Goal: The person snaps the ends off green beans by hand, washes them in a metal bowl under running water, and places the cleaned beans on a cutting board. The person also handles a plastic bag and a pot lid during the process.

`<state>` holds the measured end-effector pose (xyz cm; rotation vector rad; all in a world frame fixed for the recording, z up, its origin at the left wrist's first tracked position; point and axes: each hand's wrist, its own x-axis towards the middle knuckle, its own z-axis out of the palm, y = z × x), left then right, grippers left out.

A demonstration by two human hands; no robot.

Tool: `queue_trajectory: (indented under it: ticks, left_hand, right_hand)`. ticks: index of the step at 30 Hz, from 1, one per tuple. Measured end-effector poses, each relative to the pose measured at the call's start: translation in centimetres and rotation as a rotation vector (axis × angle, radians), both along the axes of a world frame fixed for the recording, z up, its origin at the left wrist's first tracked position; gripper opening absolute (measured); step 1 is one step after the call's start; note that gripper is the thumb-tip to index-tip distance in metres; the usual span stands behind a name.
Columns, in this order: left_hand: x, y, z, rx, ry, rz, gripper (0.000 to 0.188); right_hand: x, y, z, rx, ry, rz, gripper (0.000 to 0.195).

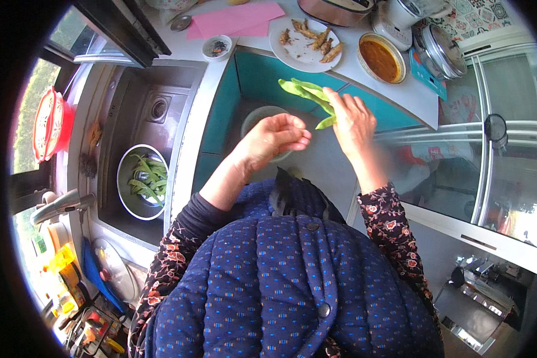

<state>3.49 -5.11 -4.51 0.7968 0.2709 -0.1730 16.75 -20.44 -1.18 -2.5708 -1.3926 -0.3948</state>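
My right hand [353, 118] grips several flat green bean pods [311, 95], which stick out to the left past the fingertips. Just left of them is my left hand [275, 136], its fingers curled in against the thumb; no object shows in it. Below the hands, a pale round bucket [250, 118] stands on the floor, partly hidden by my left hand. More green bean pods [148, 176] lie in a metal bowl [126, 197], which sits in the stainless steel sink [132, 100] to my left.
On the counter ahead are a white plate [291, 58] of fried fish, a bowl of brown-red soup [380, 58], a small white dish [217, 47] and pink sheets [237, 20]. A faucet [60, 208] and a red basket [53, 125] are left. Sliding glass doors [429, 179] stand right.
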Motion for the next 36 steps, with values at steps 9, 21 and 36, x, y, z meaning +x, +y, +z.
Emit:
queue_trajectory:
  ticks: [9, 21, 36]
  left_hand:
    - [1.6, -1.2, 0.3, 0.244, -0.074, 0.234, 0.012]
    - [2.0, 1.1, 0.4, 0.442, -0.018, 0.148, 0.015]
    - [2.3, 0.5, -0.2, -0.352, -0.074, 0.042, 0.011]
  right_hand:
    - [-0.5, 0.2, -1.0, 0.05, 0.009, 0.01, 0.037]
    - [-0.3, 0.0, -1.5, 0.053, 0.105, -0.04, 0.052]
    - [-1.0, 0.0, -2.4, 0.305, 0.468, -0.087, 0.039]
